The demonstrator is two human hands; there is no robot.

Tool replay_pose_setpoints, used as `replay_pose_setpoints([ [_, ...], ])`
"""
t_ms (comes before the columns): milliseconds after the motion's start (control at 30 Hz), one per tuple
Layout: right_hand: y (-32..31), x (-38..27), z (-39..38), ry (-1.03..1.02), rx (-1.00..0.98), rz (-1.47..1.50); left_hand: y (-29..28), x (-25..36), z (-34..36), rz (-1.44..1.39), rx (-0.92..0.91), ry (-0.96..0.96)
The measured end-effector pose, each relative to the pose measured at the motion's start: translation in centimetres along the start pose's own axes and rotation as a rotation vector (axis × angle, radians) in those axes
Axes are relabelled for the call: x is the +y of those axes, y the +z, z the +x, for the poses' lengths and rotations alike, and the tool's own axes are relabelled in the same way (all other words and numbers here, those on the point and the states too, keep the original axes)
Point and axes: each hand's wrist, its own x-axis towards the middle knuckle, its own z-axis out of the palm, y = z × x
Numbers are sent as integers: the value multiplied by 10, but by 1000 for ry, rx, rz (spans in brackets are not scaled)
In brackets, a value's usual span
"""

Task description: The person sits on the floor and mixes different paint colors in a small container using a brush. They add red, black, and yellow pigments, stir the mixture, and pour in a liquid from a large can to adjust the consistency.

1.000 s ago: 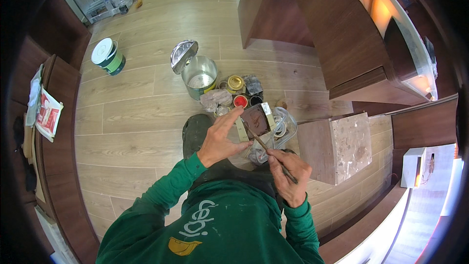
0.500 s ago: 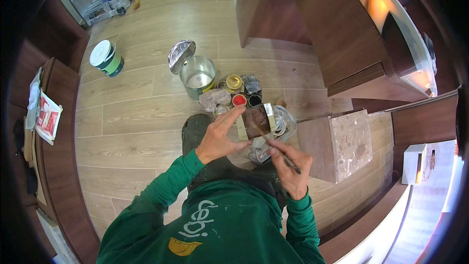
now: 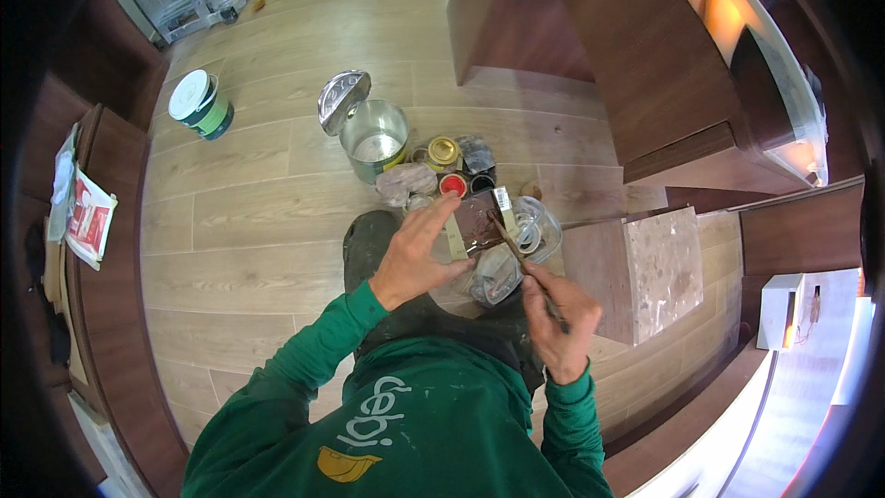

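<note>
At the far left, a red-and-white printed packet (image 3: 89,221) lies on a dark wooden ledge, and a closed paint tub with a white lid and green band (image 3: 203,103) stands apart on the pale plank floor (image 3: 249,212). Nearer the middle stands an open metal paint can (image 3: 373,138) with its shiny lid (image 3: 342,100) leaning against its rim, and just beside it a cluster of small jars: one with a brass-coloured top (image 3: 442,151), one showing red (image 3: 452,184), one dark (image 3: 481,183).

The left hand (image 3: 415,254) is curled around the edge of a small flat dark-brown square board (image 3: 479,219), holding it tilted above the jars, as it was a second ago; the board has barely shifted. The right hand (image 3: 556,318) is closed in a pinch on a thin brush (image 3: 524,256), whose tip has come up from lower down to meet the board's right edge. Judging from that, colour is now going onto the brown sample itself.

Under the brush sit clear plastic tubs (image 3: 530,231). To the right stands a brown wooden block with a stained pale top (image 3: 659,267), then dark cabinet fronts (image 3: 645,55).
</note>
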Motion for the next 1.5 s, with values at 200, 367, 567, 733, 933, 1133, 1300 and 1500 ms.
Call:
replay_pose_setpoints([
  [200, 3, 1, 1, -36, 68, 90, 3, -1, -3, 25, 19, 21],
  [367, 8, 1, 9, -95, -11, -40, 5, 1, -2, 14, 10, 1],
  [567, 11, -5, 14, -86, 59, 34, 5, -1, -1, 14, 14, 27],
  [733, 11, -2, 14, -210, -37, 77, 5, -2, -1, 26, 27, 42],
  [933, 5, 1, 16, -82, -53, -3, 3, -7, 0, 21, -5, 74],
  [1133, -2, -3, 14, 62, -60, 18, -2, -12, 0, 5, -46, 100],
  [1300, -3, 4, 19, 184, -197, 153, -9, -15, 3, -22, -124, 83],
  [1500, -13, 27, 27, 419, -125, 521, -16, -14, 9, -133, -216, -110],
])
